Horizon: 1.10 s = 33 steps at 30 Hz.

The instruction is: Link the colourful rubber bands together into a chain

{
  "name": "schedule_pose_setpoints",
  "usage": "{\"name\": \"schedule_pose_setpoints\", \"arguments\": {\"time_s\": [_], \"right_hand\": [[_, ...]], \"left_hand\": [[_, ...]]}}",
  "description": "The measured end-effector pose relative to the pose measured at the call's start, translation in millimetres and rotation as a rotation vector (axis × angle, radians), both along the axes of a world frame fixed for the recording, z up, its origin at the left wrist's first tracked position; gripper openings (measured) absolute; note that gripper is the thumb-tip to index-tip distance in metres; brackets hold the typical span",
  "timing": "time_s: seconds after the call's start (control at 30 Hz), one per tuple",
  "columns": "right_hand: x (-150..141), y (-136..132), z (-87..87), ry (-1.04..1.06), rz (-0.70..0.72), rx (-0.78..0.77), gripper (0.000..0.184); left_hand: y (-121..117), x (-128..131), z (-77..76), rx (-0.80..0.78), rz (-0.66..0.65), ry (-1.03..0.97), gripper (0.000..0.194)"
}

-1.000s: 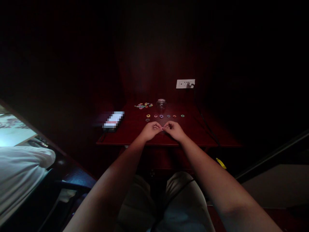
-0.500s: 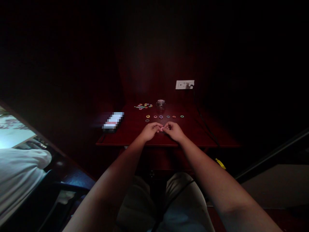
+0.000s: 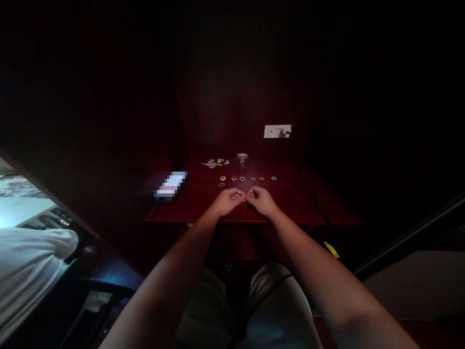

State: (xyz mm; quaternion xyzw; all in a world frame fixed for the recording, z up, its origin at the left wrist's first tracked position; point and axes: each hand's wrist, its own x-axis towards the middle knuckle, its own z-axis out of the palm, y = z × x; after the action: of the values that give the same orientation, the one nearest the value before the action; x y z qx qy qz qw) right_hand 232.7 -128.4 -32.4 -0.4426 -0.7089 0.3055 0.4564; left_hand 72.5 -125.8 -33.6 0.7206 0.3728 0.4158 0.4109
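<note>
Between my fingertips, just above the near part of the dark red table [image 3: 192,208], is a small pink hair tie [image 3: 244,197]. My left hand [image 3: 228,202] pinches its left side, and my right hand [image 3: 262,200] pinches the right; the fingers cover most of it. Beyond my hands lies a row of small ring-shaped hair ties: yellow [image 3: 223,179], pink [image 3: 234,179], purple [image 3: 242,179], blue [image 3: 253,179], red-orange [image 3: 262,179] and green [image 3: 273,178]. A greyish hair tie [image 3: 222,184] sits in front of the yellow one.
Farther back is a loose pile of mixed-colour hair ties [image 3: 216,164], beside a clear lidded jar [image 3: 241,161]. A phone [image 3: 171,185] with a blurred screen lies at left. A cable [image 3: 308,189] runs down from the wall socket [image 3: 277,131]. Someone's white sleeve [image 3: 36,261] shows far left.
My left fingers loosened from the pink hair tie, showing more of it, then closed on it again. The whole view has shifted slightly; the row and pile look unchanged.
</note>
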Motion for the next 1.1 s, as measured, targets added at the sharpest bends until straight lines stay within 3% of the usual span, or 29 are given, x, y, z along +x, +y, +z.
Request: {"name": "schedule_pose_setpoints", "arguments": {"time_s": [0.4,0.67,1.1], "right_hand": [[1,0,-0.1,0.023,0.065,-0.055,0.017],[4,1,2.8,0.109,0.094,-0.134,0.017],[16,-3,10.6,0.304,0.318,-0.357,0.018]], "left_hand": [[1,-1,0.5,0.031,0.096,0.041,0.014],[1,0,1.3,0.019,0.073,0.103,0.010],[-1,0,3.3,0.034,0.037,0.116,0.007]]}}
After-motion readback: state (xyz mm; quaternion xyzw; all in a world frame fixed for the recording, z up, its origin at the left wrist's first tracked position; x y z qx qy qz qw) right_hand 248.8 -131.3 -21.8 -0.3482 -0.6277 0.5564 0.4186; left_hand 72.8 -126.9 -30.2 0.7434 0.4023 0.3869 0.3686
